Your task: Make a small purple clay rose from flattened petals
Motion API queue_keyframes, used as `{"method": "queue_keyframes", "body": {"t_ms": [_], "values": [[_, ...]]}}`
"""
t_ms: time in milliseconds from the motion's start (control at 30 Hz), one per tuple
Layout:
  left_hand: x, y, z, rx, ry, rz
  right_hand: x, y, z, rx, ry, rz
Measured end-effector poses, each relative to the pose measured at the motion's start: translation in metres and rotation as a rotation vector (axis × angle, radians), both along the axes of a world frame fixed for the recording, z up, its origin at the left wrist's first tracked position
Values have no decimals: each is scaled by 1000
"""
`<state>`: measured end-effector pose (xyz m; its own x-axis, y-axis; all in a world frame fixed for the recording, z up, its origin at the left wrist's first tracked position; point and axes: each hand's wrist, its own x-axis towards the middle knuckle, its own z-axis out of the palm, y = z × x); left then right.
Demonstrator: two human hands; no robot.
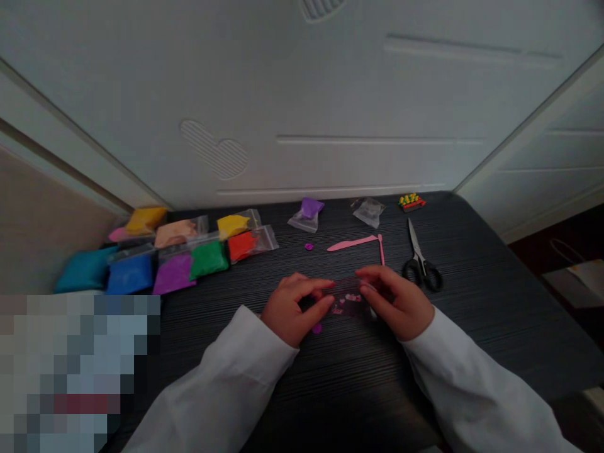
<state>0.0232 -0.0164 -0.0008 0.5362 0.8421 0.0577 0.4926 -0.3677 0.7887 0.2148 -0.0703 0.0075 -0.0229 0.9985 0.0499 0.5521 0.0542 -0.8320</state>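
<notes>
Fingers of the left hand and right hand pinch opposite ends of the clear sheet, lower centre of the frame; beyond it lie pink tools, with scissors to the right.

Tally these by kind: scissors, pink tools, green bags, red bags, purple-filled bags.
Scissors: 1
Pink tools: 2 (long blade-like one, thinner one)
Green bag: 1
Red bag: 1
Purple-filled bags: 2 (larger one at left, small one at back)
Total: 7
</notes>
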Motion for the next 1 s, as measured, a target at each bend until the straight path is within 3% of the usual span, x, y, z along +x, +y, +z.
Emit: {"method": "queue_keyframes", "body": {"t_ms": [200, 300, 400, 533, 733, 867, 1000], "values": [[0, -1, 2, -342, -286, 120, 2, 10, -5, 14, 488, -306], [2, -2, 3, -375, -379, 167, 0, 13, -7, -116, 676, -284], [4, -4, 6, -382, -328, 117, -4, 15, -11, -168, 753, -211], [3, -6, 7, -324, -248, 60, -3, 17, -18, -104, 576, -165], [-3, -3, -1, 119, -140, 134, 1, 24, -24, -15, 316, -95], [-6, -3, -3, 338, -120, -8, -2, 28, -26, 31, 104, -85], [-6, -2, -6, 432, -66, -125, -4, 31, -20, 56, -112, -28]]}}
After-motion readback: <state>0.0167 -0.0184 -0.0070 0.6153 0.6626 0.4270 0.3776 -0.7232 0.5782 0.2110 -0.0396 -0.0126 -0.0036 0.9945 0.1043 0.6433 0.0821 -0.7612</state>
